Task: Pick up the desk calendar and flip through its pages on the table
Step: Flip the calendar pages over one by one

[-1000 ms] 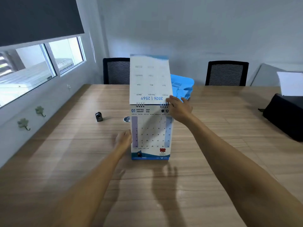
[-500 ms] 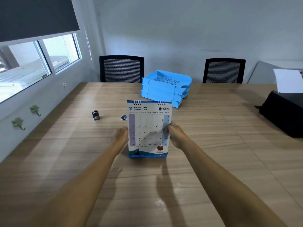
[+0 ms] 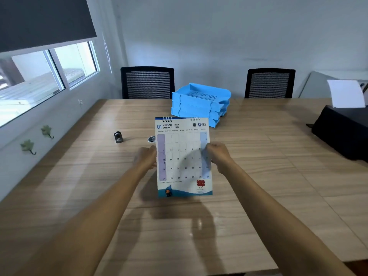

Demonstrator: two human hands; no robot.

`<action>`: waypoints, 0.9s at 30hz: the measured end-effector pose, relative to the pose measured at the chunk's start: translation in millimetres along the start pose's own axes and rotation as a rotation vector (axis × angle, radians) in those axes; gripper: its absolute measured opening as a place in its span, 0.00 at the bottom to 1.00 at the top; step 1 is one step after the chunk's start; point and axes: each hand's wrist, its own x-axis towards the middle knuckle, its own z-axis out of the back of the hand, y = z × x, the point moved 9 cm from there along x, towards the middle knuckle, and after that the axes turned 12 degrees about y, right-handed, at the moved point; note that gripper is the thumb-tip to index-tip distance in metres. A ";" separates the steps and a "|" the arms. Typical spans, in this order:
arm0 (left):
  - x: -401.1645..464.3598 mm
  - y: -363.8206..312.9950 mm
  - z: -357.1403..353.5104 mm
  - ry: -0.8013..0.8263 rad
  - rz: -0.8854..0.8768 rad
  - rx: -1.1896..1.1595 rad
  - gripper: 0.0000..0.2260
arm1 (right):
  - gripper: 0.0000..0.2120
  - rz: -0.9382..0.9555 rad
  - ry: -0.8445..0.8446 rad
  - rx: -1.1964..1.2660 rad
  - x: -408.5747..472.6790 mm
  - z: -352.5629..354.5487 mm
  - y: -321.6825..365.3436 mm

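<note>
Raised since the previous frame, one desk calendar (image 3: 183,156) hangs above the table (image 3: 258,196), January showing. Left hand (image 3: 147,159) and right hand (image 3: 218,156) each grip one side edge. Behind it: three stacked blue trays (image 3: 200,102), two chairs (image 3: 147,82).

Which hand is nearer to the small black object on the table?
Left. The left hand is just right of and nearer than the small black object; the right hand is beyond the calendar.

Desk calendar (image 3: 182,156): white, spiral-bound at top, blue bottom border, upright and open at the January 2026 page, its shadow cast on the wooden table (image 3: 278,186) beneath.
</note>
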 end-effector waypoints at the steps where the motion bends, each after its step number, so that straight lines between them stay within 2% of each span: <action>1: -2.8 -2.2 4.4 0.007 0.003 -0.026 0.15 | 0.09 0.016 -0.030 0.021 -1.8 7.8 2.7; 3: -9.7 -8.5 9.9 0.066 0.025 -0.116 0.14 | 0.08 0.033 -0.014 0.123 -4.7 17.0 9.2; 6: -19.9 -30.9 15.1 0.193 0.000 -0.277 0.12 | 0.14 0.078 0.051 0.322 -11.2 26.5 28.9; 9: -23.5 -62.5 27.4 0.226 -0.134 -0.430 0.17 | 0.12 0.149 0.056 0.549 -14.1 33.7 51.8; 11: -24.5 -84.1 32.1 0.180 -0.242 -0.370 0.18 | 0.09 0.206 0.083 0.600 -11.2 31.0 65.9; 13: -23.3 -103.3 32.6 0.089 -0.342 -0.143 0.16 | 0.09 0.275 0.051 0.336 -8.6 30.3 78.7; 16: -21.3 -123.0 18.7 0.059 -0.492 0.222 0.16 | 0.21 0.429 -0.020 -0.313 -3.7 19.3 97.9; 18: -13.8 -120.7 6.6 0.001 -0.462 0.692 0.23 | 0.28 0.399 -0.035 -0.791 5.5 4.9 96.9; 19: -8.9 -117.7 3.0 -0.034 -0.419 0.872 0.26 | 0.29 0.340 -0.027 -0.953 11.8 0.4 91.5; 22: -1.4 -109.6 -4.8 -0.041 -0.313 1.036 0.28 | 0.31 0.213 0.008 -1.106 20.7 -4.3 76.8; 27: 5.8 -109.9 -18.8 -0.011 -0.347 1.072 0.28 | 0.31 0.235 -0.023 -1.180 27.8 -5.8 74.6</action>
